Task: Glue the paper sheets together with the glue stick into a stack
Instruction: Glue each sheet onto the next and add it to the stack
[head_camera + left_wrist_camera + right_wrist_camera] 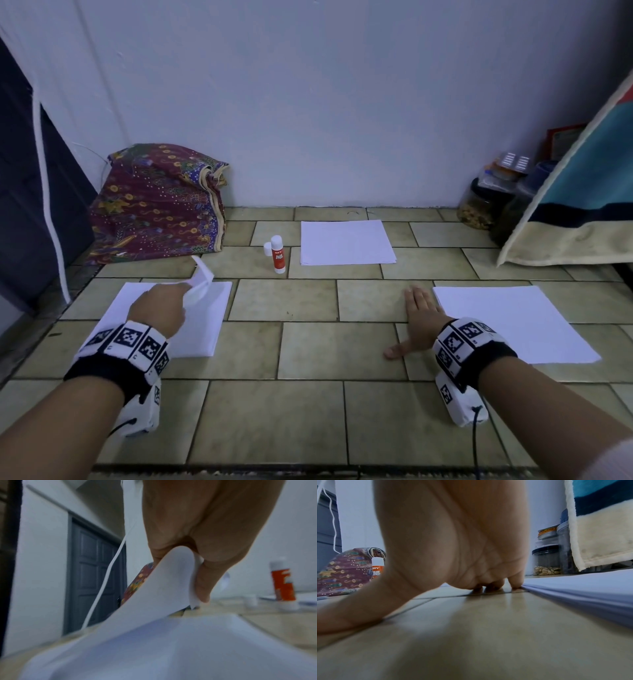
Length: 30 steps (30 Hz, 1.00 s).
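Three white paper piles lie on the tiled floor: a left pile, a far pile and a right pile. My left hand pinches the far corner of the top sheet of the left pile and curls it upward; the left wrist view shows that sheet bent between thumb and fingers. My right hand lies flat on the floor with straight fingers, just left of the right pile. The orange and white glue stick stands uncapped, its white cap beside it.
A patterned cloth bundle sits against the wall at the back left. Jars and a hanging blanket crowd the back right. A dark door and a white cord stand at the left.
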Available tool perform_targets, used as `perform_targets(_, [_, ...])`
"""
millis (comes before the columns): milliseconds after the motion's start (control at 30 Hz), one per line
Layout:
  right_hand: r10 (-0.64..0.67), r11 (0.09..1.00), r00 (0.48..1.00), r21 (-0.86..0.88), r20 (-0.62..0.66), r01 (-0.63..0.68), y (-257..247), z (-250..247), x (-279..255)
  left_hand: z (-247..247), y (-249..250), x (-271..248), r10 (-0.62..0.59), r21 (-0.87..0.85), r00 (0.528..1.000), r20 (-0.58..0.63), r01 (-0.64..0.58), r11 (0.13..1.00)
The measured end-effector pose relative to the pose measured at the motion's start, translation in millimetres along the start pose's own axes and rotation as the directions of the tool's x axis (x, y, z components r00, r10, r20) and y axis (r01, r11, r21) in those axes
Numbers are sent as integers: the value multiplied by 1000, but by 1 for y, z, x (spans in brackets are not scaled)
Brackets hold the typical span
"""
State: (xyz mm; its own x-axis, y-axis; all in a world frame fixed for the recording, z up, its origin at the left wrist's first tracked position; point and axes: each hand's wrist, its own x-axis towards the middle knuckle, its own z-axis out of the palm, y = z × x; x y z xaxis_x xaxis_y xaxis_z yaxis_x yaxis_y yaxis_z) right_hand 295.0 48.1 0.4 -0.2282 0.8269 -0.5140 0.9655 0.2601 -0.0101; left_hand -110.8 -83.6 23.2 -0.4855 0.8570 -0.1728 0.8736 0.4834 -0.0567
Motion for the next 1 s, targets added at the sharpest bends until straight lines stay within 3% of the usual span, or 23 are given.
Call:
perform_targets(167, [0,1000,1000,-8,-7,0,-1,0,0,-48,72,-33,202,45,975,-93,-199,979])
perform_targets(333, [-7,1000,1000,-13,-23,7,0,0,-1,-35,166,-64,382,4,924,5,-382,924])
perform_targets(467, [-13,1000,1000,-14,-24,12,0,0,-1,-7,203,-73,463,-39,870,170,-463,885])
perform_targets(633, [-13,1000,1000,-7,-11,13,1,-1,-1,-2,202,-67,460,-26,825,327,-479,877])
perform_targets(833, [-21,999,1000,34,-19,21,-1,-10,2,-2,179,-44,561,-52,761,325,-578,814])
perform_targets(1000, [8,998,1000,-70,-1,-8,-11,-30,5,8,169,-36,546,-60,763,346,-563,825])
